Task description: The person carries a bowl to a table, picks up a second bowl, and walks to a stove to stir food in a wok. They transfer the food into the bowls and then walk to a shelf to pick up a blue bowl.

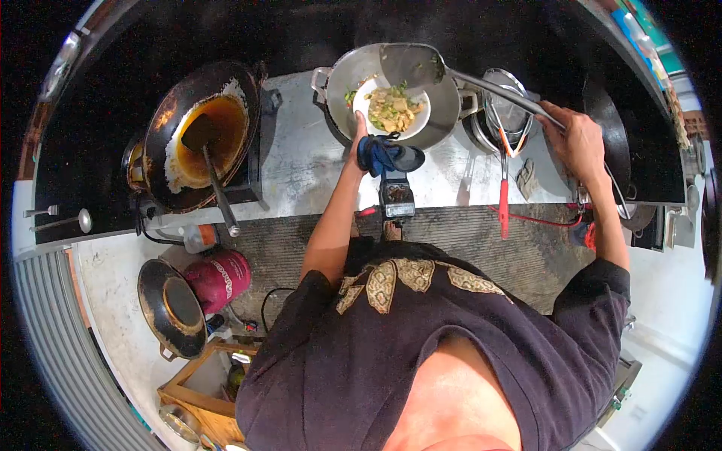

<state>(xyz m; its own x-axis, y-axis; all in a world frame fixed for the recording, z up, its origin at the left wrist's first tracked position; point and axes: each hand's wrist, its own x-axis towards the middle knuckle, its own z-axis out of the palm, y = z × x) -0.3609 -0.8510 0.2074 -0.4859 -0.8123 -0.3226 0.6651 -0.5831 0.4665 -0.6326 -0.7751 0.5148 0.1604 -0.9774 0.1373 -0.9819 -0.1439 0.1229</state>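
My left hand [359, 137] is closed on the near-left rim of a white plate [426, 113]. A dark blue cloth [383, 155] is bunched beside that hand, under the plate's near edge. On the plate lies a mound of chopped food with green bits [392, 110]. The plate hangs over a silver two-handled wok [450, 94], where some green scraps show at the left. My right hand [577, 143] is wrapped round the long handle of a wok spatula [414, 63]. Its broad blade is over the far side of the wok, just beyond the plate.
A black wok [169, 124] with brown oil and a ladle [214, 177] stands at the left. Right of the silver wok sit a pot with a strainer [510, 113] and a red-handled tool [504, 203]. A pink gas cylinder [222, 278] and another pan [173, 308] are below left.
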